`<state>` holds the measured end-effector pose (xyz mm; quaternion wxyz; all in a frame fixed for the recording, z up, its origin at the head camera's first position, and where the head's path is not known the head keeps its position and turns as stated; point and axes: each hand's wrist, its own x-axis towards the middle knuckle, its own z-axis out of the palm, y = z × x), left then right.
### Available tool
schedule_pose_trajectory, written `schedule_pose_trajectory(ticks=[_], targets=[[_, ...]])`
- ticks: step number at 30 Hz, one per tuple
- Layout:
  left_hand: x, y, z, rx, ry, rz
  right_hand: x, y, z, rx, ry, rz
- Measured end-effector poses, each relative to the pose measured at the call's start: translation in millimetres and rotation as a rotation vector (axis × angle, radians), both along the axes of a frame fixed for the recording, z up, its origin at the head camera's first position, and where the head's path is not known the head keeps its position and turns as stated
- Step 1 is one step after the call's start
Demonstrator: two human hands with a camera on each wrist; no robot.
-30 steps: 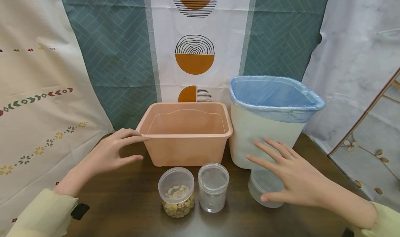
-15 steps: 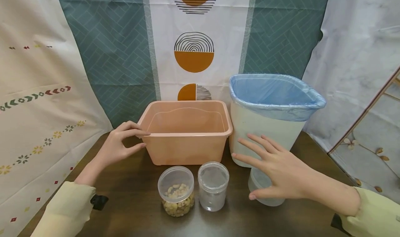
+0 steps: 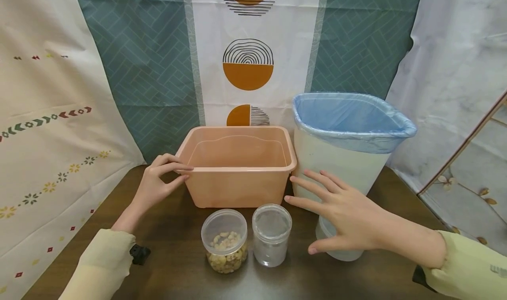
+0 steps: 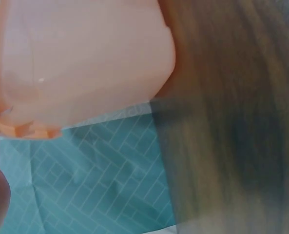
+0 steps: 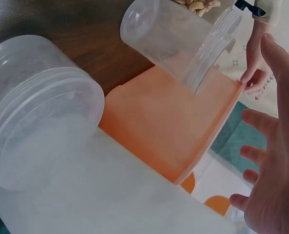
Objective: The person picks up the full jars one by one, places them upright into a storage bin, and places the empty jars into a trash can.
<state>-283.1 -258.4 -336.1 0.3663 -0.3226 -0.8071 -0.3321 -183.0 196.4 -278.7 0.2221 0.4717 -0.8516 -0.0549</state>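
Note:
My left hand [image 3: 158, 177] is at the front left corner of a peach plastic storage bin [image 3: 233, 190], its fingers over the rim and its thumb below, pinching it. Spread and holding nothing, my right hand [image 3: 348, 212] hovers in front of a white trash can [image 3: 340, 159]. Under that hand stands a clear jar [image 3: 344, 252], partly hidden by it but plain in the right wrist view. Left of it, in front of the peach bin, are a narrower clear jar [image 3: 271, 243] and a clear jar of cashews [image 3: 226, 251]. All three jars stand upright.
A blue liner bag [image 3: 352, 115] covers the trash can's rim. The trash can stands close beside the peach bin on a dark wooden table [image 3: 178, 256]. Patterned cloths [image 3: 150, 71] hang behind and at both sides.
My right hand has moved left, across the front of the trash can. My left hand has shifted slightly right, and its thumb has come up to the bin's rim. The jars have stayed put.

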Motion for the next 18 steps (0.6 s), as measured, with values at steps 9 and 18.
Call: schedule_pose_trajectory(ticks=[9,18], targets=[[0.0,4,-5.0,0.080,-0.020,0.013,-3.7,-16,2.1,-0.005,-0.007,0.072],[0.0,6,-8.4,0.096,-0.033,0.022,-9.3,-37,5.1,0.009,-0.007,0.122]])
